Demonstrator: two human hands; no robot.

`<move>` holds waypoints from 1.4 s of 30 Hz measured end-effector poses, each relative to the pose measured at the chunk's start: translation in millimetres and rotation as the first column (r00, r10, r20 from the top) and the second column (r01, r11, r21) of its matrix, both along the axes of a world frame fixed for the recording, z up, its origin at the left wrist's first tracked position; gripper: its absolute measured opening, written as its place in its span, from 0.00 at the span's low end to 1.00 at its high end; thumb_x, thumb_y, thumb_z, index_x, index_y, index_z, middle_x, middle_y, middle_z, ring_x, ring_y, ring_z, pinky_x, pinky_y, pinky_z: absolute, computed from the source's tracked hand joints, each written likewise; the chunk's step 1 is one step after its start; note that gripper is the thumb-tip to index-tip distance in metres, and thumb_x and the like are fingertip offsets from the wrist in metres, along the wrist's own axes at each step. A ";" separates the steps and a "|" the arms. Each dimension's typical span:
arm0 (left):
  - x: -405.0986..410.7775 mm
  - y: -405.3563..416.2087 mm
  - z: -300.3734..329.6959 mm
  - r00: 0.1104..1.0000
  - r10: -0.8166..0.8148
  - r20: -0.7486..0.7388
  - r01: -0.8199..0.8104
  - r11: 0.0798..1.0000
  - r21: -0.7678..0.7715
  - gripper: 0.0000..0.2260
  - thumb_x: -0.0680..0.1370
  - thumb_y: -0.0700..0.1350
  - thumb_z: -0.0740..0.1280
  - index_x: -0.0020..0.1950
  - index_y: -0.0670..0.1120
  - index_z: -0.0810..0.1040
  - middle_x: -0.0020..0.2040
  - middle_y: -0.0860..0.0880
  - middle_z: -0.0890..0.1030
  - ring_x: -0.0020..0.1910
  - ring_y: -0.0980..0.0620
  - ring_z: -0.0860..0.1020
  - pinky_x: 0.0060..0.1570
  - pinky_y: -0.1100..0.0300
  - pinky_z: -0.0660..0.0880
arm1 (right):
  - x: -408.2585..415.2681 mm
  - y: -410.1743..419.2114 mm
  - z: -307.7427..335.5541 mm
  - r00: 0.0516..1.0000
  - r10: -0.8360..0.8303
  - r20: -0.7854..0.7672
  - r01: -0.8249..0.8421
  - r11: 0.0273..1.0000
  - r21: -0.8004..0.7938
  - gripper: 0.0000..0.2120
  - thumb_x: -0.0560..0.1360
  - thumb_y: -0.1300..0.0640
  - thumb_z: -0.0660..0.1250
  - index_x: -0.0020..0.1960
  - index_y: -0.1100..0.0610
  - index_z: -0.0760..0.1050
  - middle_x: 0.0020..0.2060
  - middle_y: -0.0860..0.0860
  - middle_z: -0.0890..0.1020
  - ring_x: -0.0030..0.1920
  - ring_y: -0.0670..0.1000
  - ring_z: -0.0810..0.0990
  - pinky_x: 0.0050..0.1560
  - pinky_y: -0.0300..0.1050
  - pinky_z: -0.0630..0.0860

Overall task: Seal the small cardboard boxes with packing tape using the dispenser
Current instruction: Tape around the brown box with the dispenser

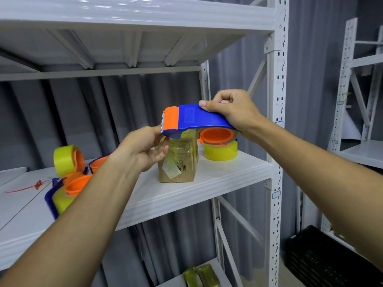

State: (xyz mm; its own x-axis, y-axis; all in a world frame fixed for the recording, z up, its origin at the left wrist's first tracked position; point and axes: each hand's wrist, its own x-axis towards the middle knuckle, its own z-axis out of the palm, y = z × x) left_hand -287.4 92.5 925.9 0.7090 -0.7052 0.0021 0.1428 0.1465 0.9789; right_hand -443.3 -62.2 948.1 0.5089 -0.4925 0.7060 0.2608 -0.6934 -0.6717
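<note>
Head view: right hand (232, 112) gripping blue-and-orange tape dispenser (194, 119) above small cardboard box (178, 162) standing on white shelf (217, 179), left hand (145, 150) pinching tape at box top, box label print illegible, dispenser embossing unreadable, spare yellowish tape roll (220, 152) behind.

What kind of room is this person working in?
Probably a stockroom or packing area: white metal shelving, spare tape rolls, and a taped cardboard box beneath the tape dispenser the right hand grips.

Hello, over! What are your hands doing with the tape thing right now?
Right hand grips blue dispenser above box. Left hand pinches tape at its front. Spare yellow roll close behind box.
</note>
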 end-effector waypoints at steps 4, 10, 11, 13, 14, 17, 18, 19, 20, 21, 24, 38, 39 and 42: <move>3.6 -0.4 -3.2 0.957 0.082 0.279 -0.090 0.996 0.014 0.07 0.77 0.44 0.71 0.53 0.47 0.86 0.52 0.46 0.86 0.40 0.54 0.79 0.35 0.62 0.76 | 2.8 -0.6 -0.4 1.000 -0.008 0.008 0.008 1.000 -0.006 0.16 0.71 0.44 0.77 0.31 0.51 0.77 0.29 0.48 0.82 0.33 0.46 0.82 0.35 0.39 0.77; 10.7 2.8 -4.8 0.920 0.068 0.385 -0.087 0.996 0.033 0.08 0.78 0.50 0.70 0.44 0.49 0.87 0.45 0.51 0.87 0.33 0.60 0.80 0.35 0.63 0.75 | 5.5 -0.6 -3.4 1.000 -0.018 0.006 0.018 1.000 -0.007 0.16 0.71 0.43 0.76 0.32 0.51 0.78 0.32 0.49 0.83 0.35 0.48 0.84 0.36 0.39 0.78; 11.4 3.0 -5.1 0.913 0.079 0.401 -0.099 0.995 0.028 0.09 0.78 0.50 0.71 0.41 0.51 0.88 0.41 0.53 0.87 0.31 0.61 0.79 0.34 0.63 0.74 | 5.8 -0.3 -3.6 1.000 -0.016 0.006 0.016 1.000 -0.010 0.16 0.71 0.43 0.76 0.32 0.51 0.78 0.32 0.49 0.83 0.35 0.48 0.84 0.35 0.38 0.77; 13.9 2.1 -6.4 0.878 0.115 0.465 -0.137 0.990 0.014 0.13 0.78 0.49 0.71 0.34 0.52 0.87 0.33 0.54 0.82 0.28 0.58 0.75 0.31 0.64 0.71 | 6.9 0.5 -4.5 1.000 -0.024 -0.005 0.024 0.999 -0.026 0.15 0.72 0.43 0.76 0.34 0.51 0.79 0.32 0.49 0.84 0.36 0.48 0.84 0.35 0.37 0.78; 15.2 0.9 -6.5 0.853 0.138 0.504 -0.163 0.987 0.004 0.13 0.78 0.50 0.71 0.35 0.49 0.87 0.32 0.52 0.79 0.29 0.55 0.72 0.31 0.63 0.68 | 7.6 1.2 -4.7 0.999 -0.031 -0.014 0.030 0.999 -0.034 0.15 0.72 0.43 0.75 0.34 0.51 0.79 0.33 0.48 0.84 0.36 0.48 0.85 0.35 0.36 0.78; 21.2 -1.9 -7.1 0.796 0.194 0.574 -0.219 0.975 -0.026 0.17 0.80 0.53 0.68 0.38 0.43 0.84 0.32 0.51 0.76 0.31 0.54 0.69 0.32 0.61 0.64 | 6.8 1.0 -3.6 0.998 -0.041 -0.041 0.040 0.999 -0.031 0.16 0.72 0.43 0.75 0.35 0.53 0.78 0.32 0.48 0.84 0.35 0.47 0.84 0.34 0.35 0.77; 25.5 -2.0 -8.4 0.784 0.213 0.583 -0.239 0.970 -0.033 0.17 0.81 0.53 0.68 0.37 0.44 0.82 0.29 0.54 0.76 0.27 0.58 0.70 0.32 0.63 0.64 | 5.0 -0.6 -3.5 0.998 -0.046 -0.048 0.044 0.999 -0.024 0.16 0.72 0.43 0.75 0.34 0.53 0.78 0.31 0.48 0.84 0.34 0.47 0.84 0.34 0.35 0.77; 30.2 -0.7 -10.4 0.772 0.238 0.590 -0.266 0.963 -0.040 0.17 0.81 0.52 0.67 0.36 0.46 0.81 0.26 0.58 0.76 0.24 0.62 0.70 0.32 0.63 0.65 | 2.6 -2.9 -4.1 0.997 -0.051 -0.054 0.050 0.999 -0.012 0.17 0.72 0.44 0.75 0.34 0.54 0.77 0.31 0.49 0.83 0.34 0.47 0.83 0.34 0.36 0.77; 35.4 0.6 -13.3 0.757 0.260 0.600 -0.291 0.955 -0.047 0.16 0.81 0.52 0.67 0.36 0.47 0.80 0.24 0.60 0.76 0.24 0.62 0.71 0.32 0.63 0.66 | -0.5 -5.9 -5.1 0.997 -0.055 -0.060 0.055 0.998 0.003 0.17 0.72 0.44 0.76 0.34 0.55 0.77 0.31 0.50 0.83 0.33 0.47 0.82 0.35 0.37 0.77; 39.8 1.3 -16.5 0.740 0.277 0.613 -0.309 0.949 -0.055 0.16 0.81 0.52 0.67 0.36 0.47 0.80 0.25 0.60 0.76 0.26 0.62 0.71 0.31 0.63 0.66 | -3.5 -8.7 -6.2 0.996 -0.060 -0.071 0.061 0.998 0.015 0.18 0.72 0.44 0.76 0.34 0.55 0.76 0.31 0.50 0.83 0.33 0.47 0.82 0.36 0.38 0.77; 46.3 -0.4 -23.9 0.721 0.272 0.637 -0.309 0.949 -0.056 0.14 0.81 0.52 0.67 0.38 0.47 0.80 0.29 0.60 0.78 0.27 0.62 0.72 0.31 0.63 0.66 | -7.4 -13.8 -11.3 0.991 -0.084 -0.109 0.087 0.996 0.022 0.19 0.71 0.43 0.76 0.35 0.57 0.77 0.31 0.52 0.83 0.34 0.48 0.82 0.38 0.42 0.78; 68.9 -13.0 -37.9 0.691 0.279 0.667 -0.343 0.939 -0.036 0.10 0.81 0.51 0.68 0.42 0.50 0.80 0.43 0.51 0.83 0.45 0.53 0.80 0.40 0.60 0.71 | 0.6 -22.4 -16.5 0.968 -0.106 -0.226 0.118 0.992 0.040 0.18 0.72 0.41 0.74 0.35 0.54 0.77 0.30 0.47 0.83 0.32 0.45 0.83 0.36 0.40 0.77; 73.7 -11.4 -39.4 0.684 0.305 0.662 -0.367 0.929 -0.048 0.10 0.81 0.52 0.68 0.42 0.50 0.80 0.42 0.51 0.82 0.40 0.54 0.78 0.39 0.60 0.72 | -0.9 -24.4 -16.0 0.967 -0.115 -0.225 0.128 0.991 0.045 0.19 0.72 0.41 0.75 0.35 0.55 0.77 0.30 0.47 0.83 0.32 0.46 0.82 0.37 0.41 0.77; 85.4 -6.5 -43.3 0.682 0.321 0.657 -0.383 0.922 -0.054 0.10 0.80 0.51 0.69 0.41 0.50 0.80 0.40 0.50 0.82 0.31 0.54 0.73 0.33 0.61 0.71 | -7.4 -33.5 -15.2 0.970 -0.125 -0.211 0.141 0.988 0.065 0.19 0.71 0.42 0.76 0.33 0.54 0.76 0.30 0.49 0.82 0.32 0.46 0.81 0.39 0.42 0.77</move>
